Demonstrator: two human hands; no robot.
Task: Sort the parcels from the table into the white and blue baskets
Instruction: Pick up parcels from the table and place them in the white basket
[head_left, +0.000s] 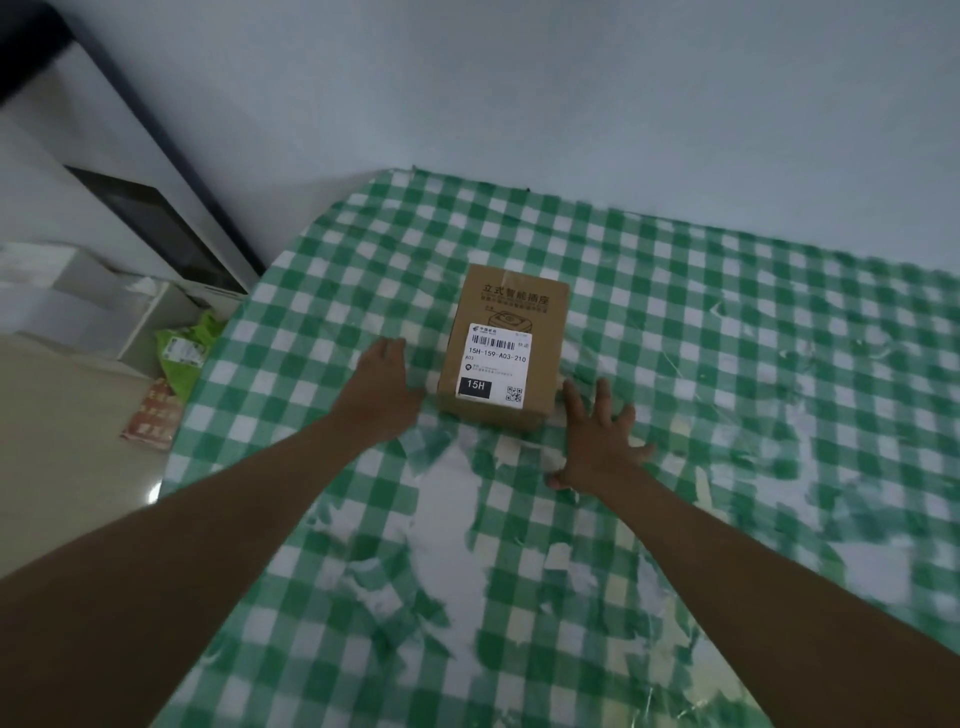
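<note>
Cardboard parcel pickup tip: left hand sits flat and open just left of the box, right hand is spread wide by its near right corner, so I'd squeeze both sides evenly and lift straight. It's a small brown carton mid-tabletop, white barcode label reading 15H.

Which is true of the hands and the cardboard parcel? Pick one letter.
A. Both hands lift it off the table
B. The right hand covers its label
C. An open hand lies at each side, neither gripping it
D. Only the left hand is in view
C: the left hand and right hand lie open beside the cardboard parcel, which stands on the checked tablecloth, its shipping label uncovered.
</note>
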